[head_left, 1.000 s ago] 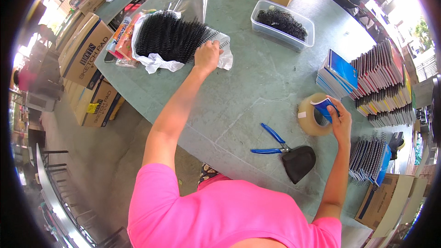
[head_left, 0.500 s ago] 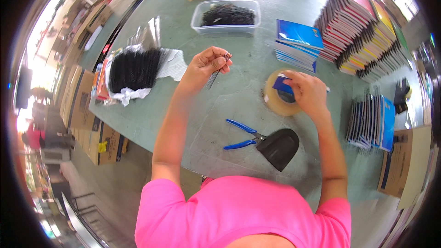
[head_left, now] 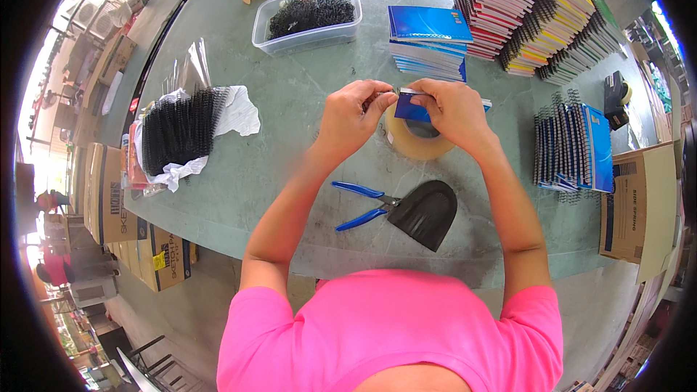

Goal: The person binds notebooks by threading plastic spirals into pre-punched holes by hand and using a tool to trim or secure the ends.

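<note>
Head view: small blue notebook [head_left: 412,109], hand-held.

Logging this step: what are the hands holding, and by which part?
Both hands, left hand and right hand, pinch a small blue notebook at its top edge, above the tape roll.

Both bare forearms rose from the lower edge and converged toward each other. The left hand [head_left: 353,112] was curled, its fingers [head_left: 379,92] pinched together at the tips, knuckles up. The right hand [head_left: 451,107] faced it, fingers bent and closed in a pinch just beside the left fingertips. Both wrists were slightly flexed, elbows spread apart.
</note>
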Available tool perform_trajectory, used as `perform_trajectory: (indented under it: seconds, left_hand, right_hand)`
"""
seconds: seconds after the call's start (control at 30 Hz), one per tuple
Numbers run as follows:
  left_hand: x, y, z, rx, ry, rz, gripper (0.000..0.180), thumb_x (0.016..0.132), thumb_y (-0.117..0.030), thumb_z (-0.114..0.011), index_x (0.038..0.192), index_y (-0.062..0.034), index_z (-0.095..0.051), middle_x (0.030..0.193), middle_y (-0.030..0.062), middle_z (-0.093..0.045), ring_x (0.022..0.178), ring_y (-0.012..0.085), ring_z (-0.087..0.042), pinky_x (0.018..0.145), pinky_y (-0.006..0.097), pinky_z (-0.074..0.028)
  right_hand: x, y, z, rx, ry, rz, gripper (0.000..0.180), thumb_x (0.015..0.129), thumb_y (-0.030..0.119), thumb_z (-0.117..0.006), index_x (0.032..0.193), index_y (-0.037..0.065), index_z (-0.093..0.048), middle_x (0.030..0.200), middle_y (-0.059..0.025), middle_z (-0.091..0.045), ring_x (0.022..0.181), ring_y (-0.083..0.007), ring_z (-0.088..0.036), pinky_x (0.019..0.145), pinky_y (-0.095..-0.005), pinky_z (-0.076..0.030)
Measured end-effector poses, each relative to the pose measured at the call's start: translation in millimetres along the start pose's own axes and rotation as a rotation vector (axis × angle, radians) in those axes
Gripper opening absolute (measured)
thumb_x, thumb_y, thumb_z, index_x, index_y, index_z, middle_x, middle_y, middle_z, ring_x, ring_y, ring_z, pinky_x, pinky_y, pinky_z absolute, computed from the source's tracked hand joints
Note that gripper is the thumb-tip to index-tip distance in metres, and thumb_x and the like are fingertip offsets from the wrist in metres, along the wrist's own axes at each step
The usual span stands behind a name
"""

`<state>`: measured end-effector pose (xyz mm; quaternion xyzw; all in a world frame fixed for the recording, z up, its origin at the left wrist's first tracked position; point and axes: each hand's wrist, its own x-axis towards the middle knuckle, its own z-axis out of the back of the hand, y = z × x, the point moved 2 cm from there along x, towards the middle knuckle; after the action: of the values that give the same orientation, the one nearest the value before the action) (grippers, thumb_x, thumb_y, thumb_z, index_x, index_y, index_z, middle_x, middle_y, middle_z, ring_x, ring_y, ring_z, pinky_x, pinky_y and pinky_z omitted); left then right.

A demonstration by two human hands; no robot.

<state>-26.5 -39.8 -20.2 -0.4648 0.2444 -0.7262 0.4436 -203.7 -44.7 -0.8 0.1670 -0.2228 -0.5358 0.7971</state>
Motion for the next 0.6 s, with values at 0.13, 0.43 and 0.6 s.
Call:
perform_trajectory:
  seconds: [0.13,0.43,0.6]
  left_hand:
    - [-0.8,6.1,1.7,0.224,-0.143,-0.180,0.016,0.082,-0.014,-0.065,0.093,-0.0024,-0.065,0.074,0.0095,-0.062,0.062,0.0174,-0.057,0.056,0.027,-0.045]
    - [2.4,-0.1,23.2,0.172,0.184,0.045,0.021,0.085,-0.014,-0.060,0.102,-0.0013,-0.059,0.083,0.0141,-0.061,0.075,0.0229,-0.060,0.069,0.032,-0.047]
    - [-2.9,4.1,38.4,0.285,0.156,0.004,0.016,0.081,-0.015,-0.062,0.092,-0.0032,-0.062,0.082,0.0119,-0.060,0.069,0.0260,-0.057,0.066,0.037,-0.045]
  right_hand:
    - [2.3,11.0,-9.3,-0.038,-0.017,0.087,0.014,0.083,0.016,-0.057,0.096,0.013,-0.063,0.085,-0.0099,-0.066,0.080,-0.0309,-0.062,0.065,-0.0423,-0.047]
    - [3.1,13.6,-15.9,0.068,-0.192,0.154,0.017,0.083,0.023,-0.059,0.094,0.011,-0.061,0.089,-0.0098,-0.064,0.085,-0.0297,-0.061,0.068,-0.0405,-0.046]
    - [4.4,16.7,-21.5,0.125,-0.210,0.129,0.017,0.081,0.020,-0.062,0.094,0.011,-0.058,0.089,-0.0084,-0.062,0.087,-0.0294,-0.061,0.069,-0.0393,-0.046]
